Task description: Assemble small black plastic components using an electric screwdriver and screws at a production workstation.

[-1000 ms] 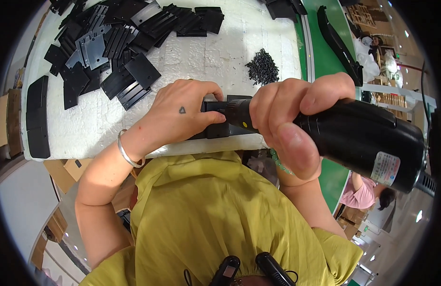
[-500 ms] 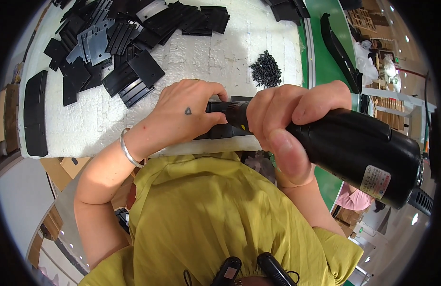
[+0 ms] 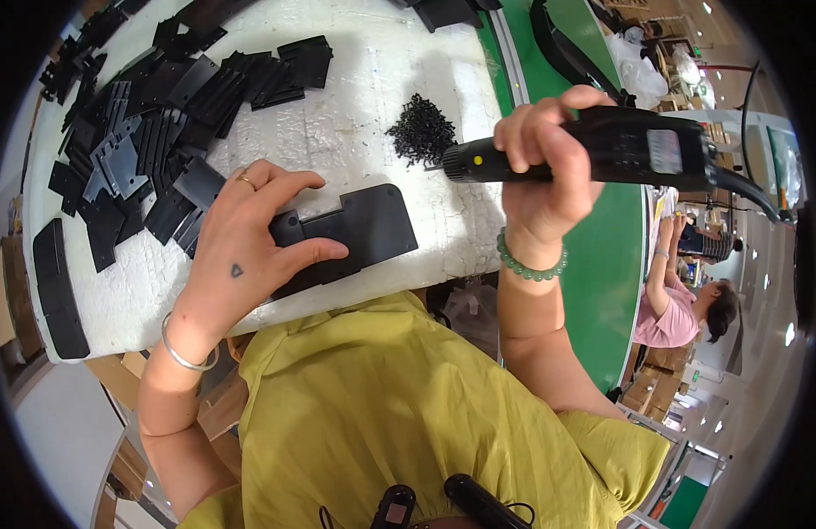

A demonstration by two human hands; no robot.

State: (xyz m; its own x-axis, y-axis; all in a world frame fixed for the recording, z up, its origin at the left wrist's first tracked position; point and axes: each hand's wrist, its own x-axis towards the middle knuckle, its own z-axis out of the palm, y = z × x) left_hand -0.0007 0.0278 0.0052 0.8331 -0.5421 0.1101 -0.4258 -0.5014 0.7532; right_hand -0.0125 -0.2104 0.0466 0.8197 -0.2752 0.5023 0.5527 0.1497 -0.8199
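My right hand is wrapped round a black electric screwdriver with a cord. The tool lies nearly level, its bit pointing left at the edge of a heap of small black screws. A flat black plastic panel with a stepped edge lies near the front edge of the white padded surface. Over the panel's left part rests my left hand, open, thumb and forefinger stretched apart, the thumb lying on the panel. That hand hides the panel's left end.
Many black plates are heaped at the far left. Another long black panel lies by the left edge. Right of the white padding is a green surface with a curved black part. A person in pink sits further right.
The screwdriver has moved off the panel, its bit now by the screw heap. My left hand has spread its fingers, uncovering more of the panel. The view has shifted.
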